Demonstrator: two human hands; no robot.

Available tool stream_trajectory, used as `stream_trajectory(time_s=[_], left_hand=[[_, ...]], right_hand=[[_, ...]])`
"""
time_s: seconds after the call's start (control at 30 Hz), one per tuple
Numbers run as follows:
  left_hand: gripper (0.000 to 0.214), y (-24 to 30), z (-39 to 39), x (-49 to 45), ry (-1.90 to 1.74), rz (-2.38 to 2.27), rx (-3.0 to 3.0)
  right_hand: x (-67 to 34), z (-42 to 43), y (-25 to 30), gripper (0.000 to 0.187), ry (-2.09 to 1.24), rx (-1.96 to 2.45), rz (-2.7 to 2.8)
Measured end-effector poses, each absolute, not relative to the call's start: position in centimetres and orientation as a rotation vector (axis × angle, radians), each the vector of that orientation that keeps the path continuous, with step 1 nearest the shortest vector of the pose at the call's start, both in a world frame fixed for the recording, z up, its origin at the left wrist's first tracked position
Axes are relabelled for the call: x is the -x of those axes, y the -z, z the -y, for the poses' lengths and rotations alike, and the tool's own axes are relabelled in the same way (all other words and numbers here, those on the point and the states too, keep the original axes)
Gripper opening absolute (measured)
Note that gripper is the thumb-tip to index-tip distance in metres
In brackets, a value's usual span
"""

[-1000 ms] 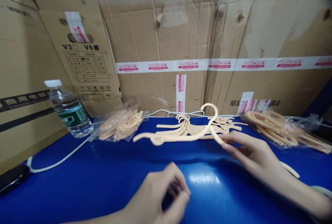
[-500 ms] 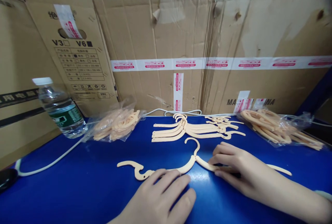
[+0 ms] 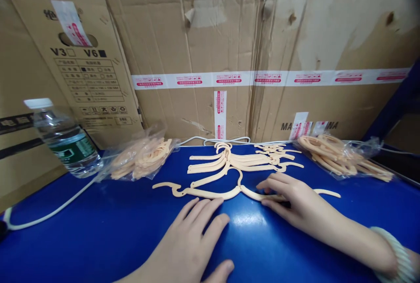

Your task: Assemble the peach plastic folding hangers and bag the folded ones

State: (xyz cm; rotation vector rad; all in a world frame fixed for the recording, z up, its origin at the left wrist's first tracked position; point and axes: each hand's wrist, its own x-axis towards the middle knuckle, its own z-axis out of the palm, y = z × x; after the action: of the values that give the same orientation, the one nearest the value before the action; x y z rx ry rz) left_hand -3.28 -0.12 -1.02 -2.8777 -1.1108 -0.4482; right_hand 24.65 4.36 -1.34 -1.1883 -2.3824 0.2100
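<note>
A beige plastic hanger (image 3: 213,193) lies unfolded on the blue table (image 3: 98,235), just in front of a stack of like hangers (image 3: 236,162). My right hand (image 3: 292,202) rests on the hanger's right arm, fingers stretched flat and pressing on it. My left hand (image 3: 193,239) lies flat on the table just below the hanger's left arm, fingers spread, fingertips close to it and holding nothing.
Two clear bags of hangers lie at the back, one on the left (image 3: 141,158) and one on the right (image 3: 341,160). A water bottle (image 3: 62,138) stands at far left. A white cable (image 3: 49,215) runs along the table. Cardboard boxes (image 3: 203,47) wall the back.
The hanger was held up by my right hand, then laid flat on the table and slid back toward the stack. My left hand went from a closed pinch to lying flat.
</note>
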Motion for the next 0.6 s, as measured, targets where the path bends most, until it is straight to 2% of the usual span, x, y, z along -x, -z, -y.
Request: stream_trajectory(time_s=[0.23,0.37,0.6], left_hand=[[0.052,1.3,0.0,3.4,0.490,1.122,2.899],[0.061,2.0,-0.2,3.7,0.516,1.229,2.944],[0.069,4.1,-0.6,4.4,0.503,1.224,2.877]], right_hand=[[-26.1,-5.0,0.4,0.023,-0.108,1.196,2.414],[-26.7,-5.5,-0.2,0.021,-0.057,1.271,2.462],[-26.8,-5.6,-0.8,0.012,-0.170,1.294,2.474]])
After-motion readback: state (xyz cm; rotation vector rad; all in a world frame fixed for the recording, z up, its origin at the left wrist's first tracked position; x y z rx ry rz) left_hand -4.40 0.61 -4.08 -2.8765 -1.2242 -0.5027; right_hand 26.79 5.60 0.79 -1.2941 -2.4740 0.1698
